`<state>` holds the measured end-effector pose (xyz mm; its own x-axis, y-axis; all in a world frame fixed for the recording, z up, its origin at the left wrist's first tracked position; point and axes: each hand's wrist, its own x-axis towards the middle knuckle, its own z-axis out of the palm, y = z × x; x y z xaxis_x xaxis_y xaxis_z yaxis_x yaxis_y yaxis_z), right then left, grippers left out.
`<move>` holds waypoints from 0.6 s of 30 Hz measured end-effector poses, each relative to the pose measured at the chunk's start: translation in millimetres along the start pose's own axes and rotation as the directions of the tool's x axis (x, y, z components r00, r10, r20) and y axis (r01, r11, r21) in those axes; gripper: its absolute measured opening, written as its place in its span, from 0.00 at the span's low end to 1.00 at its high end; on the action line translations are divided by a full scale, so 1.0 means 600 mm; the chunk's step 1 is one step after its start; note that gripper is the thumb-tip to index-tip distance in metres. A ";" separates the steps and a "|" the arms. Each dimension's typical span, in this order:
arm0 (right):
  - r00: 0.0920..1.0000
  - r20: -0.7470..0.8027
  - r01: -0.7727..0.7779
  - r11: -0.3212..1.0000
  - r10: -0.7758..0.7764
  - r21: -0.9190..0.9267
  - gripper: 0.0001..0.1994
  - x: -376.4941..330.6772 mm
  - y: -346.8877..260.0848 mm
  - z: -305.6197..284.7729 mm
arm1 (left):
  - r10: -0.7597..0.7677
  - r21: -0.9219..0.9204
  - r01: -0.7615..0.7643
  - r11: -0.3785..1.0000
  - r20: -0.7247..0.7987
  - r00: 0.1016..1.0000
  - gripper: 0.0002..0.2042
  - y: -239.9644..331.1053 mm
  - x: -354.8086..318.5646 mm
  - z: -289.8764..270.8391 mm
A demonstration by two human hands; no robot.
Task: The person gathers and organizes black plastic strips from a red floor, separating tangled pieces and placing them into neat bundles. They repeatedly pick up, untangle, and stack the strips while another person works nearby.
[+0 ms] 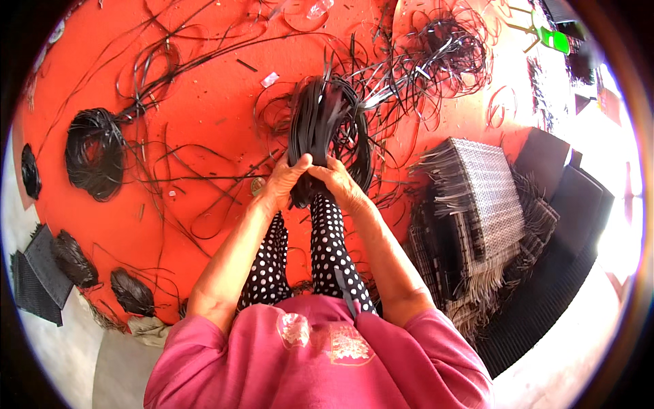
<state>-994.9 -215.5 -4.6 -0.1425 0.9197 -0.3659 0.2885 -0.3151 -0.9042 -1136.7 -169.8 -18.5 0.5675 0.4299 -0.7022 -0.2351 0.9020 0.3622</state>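
A thick bundle of black flat strips (pixel 310 133) stands out in front of my legs, gripped from both sides. My left hand (pixel 285 178) is closed round its lower left part, thumb pointing toward the middle. On the other side my right hand (pixel 335 180) closes on the same bundle, its thumb close to the left one. Most of my fingertips are hidden behind the strips. Right beside the bundle, a looped coil of black strips (pixel 362 150) hangs or lies, partly covered by it. The bundle's upper ends are blurred.
A tangled heap of strips (pixel 453 54) lies far right on the red floor mat (pixel 204 129). At left sits a black coil (pixel 95 155). Stacked woven panels (pixel 484 198) with frayed edges are at right, beside dark ribbed sheets (pixel 565 259). A green chair (pixel 553 41) stands farther back.
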 end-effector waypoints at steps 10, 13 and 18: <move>0.949 -0.289 -0.101 0.990 0.127 0.104 0.27 -0.057 -0.405 0.129 | 0.474 0.507 -0.464 0.726 0.120 0.872 0.39 0.122 -0.380 0.041; 0.992 -0.124 -0.020 0.992 0.035 0.122 0.27 -0.059 -0.518 0.193 | 0.532 0.509 -0.506 0.697 0.106 0.840 0.38 0.180 -0.516 0.025; 0.980 0.124 0.098 0.924 -0.153 0.369 0.23 -0.093 -0.755 0.312 | 0.877 0.729 -0.568 0.383 -0.093 0.472 0.38 0.282 -0.787 0.021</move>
<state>-1294.9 -167.7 384.3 -0.3012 0.9209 -0.2475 -0.0969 -0.2878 -0.9528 -1434.4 -220.8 381.9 -0.0115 0.9974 -0.0712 0.1628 0.0722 0.9840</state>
